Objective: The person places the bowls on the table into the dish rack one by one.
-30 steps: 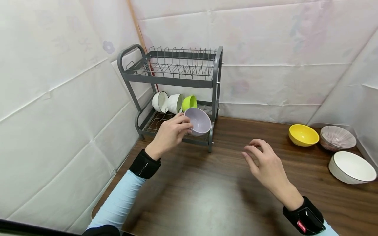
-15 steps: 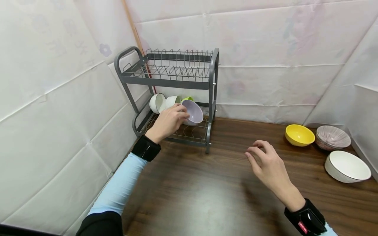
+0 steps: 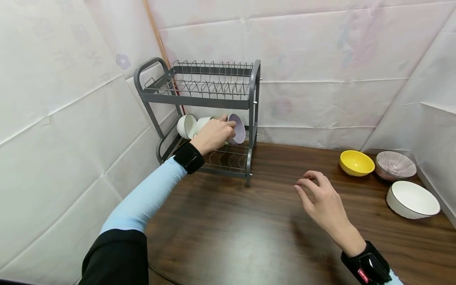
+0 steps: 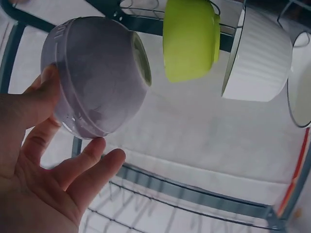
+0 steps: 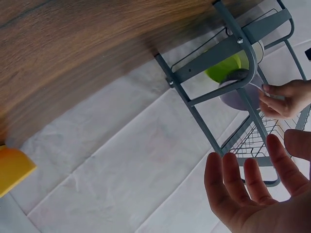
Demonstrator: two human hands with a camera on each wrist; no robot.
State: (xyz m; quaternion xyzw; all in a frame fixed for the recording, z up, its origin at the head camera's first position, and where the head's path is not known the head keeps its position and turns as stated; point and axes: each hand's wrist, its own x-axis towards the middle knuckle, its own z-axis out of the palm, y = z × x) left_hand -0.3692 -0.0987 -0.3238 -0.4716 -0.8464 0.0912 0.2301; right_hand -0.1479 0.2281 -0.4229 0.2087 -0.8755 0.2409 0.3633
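My left hand (image 3: 215, 134) pinches a lavender bowl (image 3: 239, 129) at its rim, between the two tiers of a grey dish rack (image 3: 196, 101). The bowl is tipped on its side, its base facing the rack's back in the left wrist view. Beside it stand a lime-green bowl (image 4: 190, 41), hidden behind my hand in the head view, and two white bowls, one smooth (image 3: 186, 126) and one ribbed (image 4: 260, 56). My right hand (image 3: 323, 204) hovers over the wooden table with fingers loosely bent, holding nothing.
At the right of the table (image 3: 263, 221) stand a yellow bowl (image 3: 356, 163), a pinkish patterned bowl (image 3: 395, 165) and a large white bowl (image 3: 412, 200). The rack's upper tier has wire plate slots. White sheeting (image 3: 320, 103) walls the back and sides.
My left hand has carried the lavender bowl back into the lower tier, to the right of the other bowls, turning it more onto its side. The right hand stays nearly still.
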